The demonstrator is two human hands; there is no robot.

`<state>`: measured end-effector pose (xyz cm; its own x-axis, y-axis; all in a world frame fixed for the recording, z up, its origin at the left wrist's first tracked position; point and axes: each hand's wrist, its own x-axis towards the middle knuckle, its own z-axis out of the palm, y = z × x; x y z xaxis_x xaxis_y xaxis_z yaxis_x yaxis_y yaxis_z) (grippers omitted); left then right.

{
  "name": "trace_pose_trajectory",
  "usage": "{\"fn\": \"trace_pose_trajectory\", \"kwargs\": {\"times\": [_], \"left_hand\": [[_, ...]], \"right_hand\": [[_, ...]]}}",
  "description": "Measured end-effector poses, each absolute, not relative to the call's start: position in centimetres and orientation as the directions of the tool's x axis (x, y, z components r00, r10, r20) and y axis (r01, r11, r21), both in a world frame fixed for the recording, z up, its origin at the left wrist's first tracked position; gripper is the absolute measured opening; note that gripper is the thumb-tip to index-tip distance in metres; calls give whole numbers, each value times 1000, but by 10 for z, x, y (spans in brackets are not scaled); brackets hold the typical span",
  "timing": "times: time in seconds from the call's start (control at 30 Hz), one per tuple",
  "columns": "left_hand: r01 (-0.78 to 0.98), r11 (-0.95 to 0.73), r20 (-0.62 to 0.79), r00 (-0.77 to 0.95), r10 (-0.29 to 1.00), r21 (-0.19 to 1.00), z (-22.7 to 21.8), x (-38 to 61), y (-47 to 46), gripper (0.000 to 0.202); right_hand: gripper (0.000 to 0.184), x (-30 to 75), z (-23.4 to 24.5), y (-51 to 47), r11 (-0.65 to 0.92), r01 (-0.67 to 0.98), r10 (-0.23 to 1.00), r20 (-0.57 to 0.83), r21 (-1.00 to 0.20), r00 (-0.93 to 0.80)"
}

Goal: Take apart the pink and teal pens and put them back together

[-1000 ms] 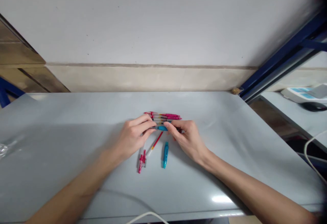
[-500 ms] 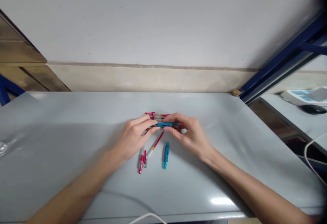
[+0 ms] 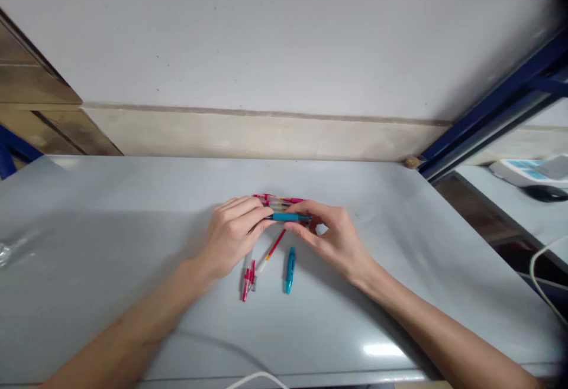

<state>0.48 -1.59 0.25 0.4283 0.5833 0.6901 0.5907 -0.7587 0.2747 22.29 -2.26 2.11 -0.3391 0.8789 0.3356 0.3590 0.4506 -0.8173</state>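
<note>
A blue pen (image 3: 285,217) lies level between my two hands, just above the table. My left hand (image 3: 237,226) pinches its left end between thumb and fingers. At the other end, my right hand (image 3: 326,229) grips it the same way, thumb below and fingers above. Behind the hands are several red and clear pens (image 3: 277,201), partly hidden by the fingers. Nearer to me lie a red-tipped pen refill (image 3: 275,246), a red pen part with a clip (image 3: 247,282) and a teal pen barrel (image 3: 290,271).
The grey table (image 3: 110,265) meets a tiled wall strip (image 3: 266,135) at the back. A white cable (image 3: 257,377) crosses the front edge. Crumpled clear plastic (image 3: 5,253) lies far left. A black mouse (image 3: 545,193) rests on a side surface at right.
The blue pen has turned about its length between my fingers, so a plainer side faces me. Both hands stay nearly in place. The view has shifted slightly.
</note>
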Motion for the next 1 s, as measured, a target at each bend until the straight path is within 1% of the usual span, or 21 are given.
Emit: {"fn": "trace_pose_trajectory", "kwargs": {"times": [0.07,0.17,0.23,0.27,0.3,0.4,0.43,0.47,0.5,0.53,0.6,0.63,0.7,0.8,0.87,0.93,1.0], "left_hand": [[552,-780,688,445,574,294,3,5,-17,6],[483,-817,682,484,548,314,5,6,-21,11],[471,-830,688,497,529,298,5,7,-23,13],[476,-830,694,493,526,290,5,6,-23,13],[488,-824,696,484,530,288,5,6,-23,13],[527,-797,706,441,554,296,5,4,-19,11],[532,-794,711,433,554,295,5,3,-19,11],[532,-796,714,435,549,288,5,3,-19,10],[529,-801,714,444,541,278,5,4,-19,10],[525,-809,714,458,529,264,5,4,-20,10],[526,-820,710,487,509,226,7,5,-23,11],[533,-821,706,500,502,207,8,6,-24,10],[565,-805,696,505,510,180,10,6,-23,8],[628,-757,668,487,562,179,12,3,-16,20],[652,-737,671,468,575,178,13,1,-12,17],[653,-740,695,457,555,161,13,0,-11,8],[646,-752,728,455,513,127,13,0,-12,5]], "right_hand": [[23,223,20,-24,453,375,878,334,-809,-341],[51,222,19,-28,389,398,898,245,-831,-366],[59,221,19,-30,344,394,905,188,-852,-383],[58,221,20,-30,340,395,906,183,-854,-382],[53,221,20,-30,353,395,904,202,-848,-376],[25,221,22,-27,448,381,879,321,-809,-352],[22,222,22,-26,472,379,869,348,-796,-351],[21,222,21,-26,486,383,862,359,-786,-357],[28,222,20,-27,487,388,861,354,-783,-366],[38,221,20,-28,471,389,866,331,-792,-375],[55,220,19,-29,392,369,888,242,-843,-390],[59,220,19,-29,340,353,898,189,-872,-397],[58,219,20,-29,266,321,914,132,-909,-385],[45,221,25,-24,265,289,939,179,-920,-293],[35,224,28,-20,271,272,948,206,-923,-244],[38,226,28,-17,236,272,954,169,-933,-247],[51,228,26,-15,150,269,957,71,-951,-282]]}}
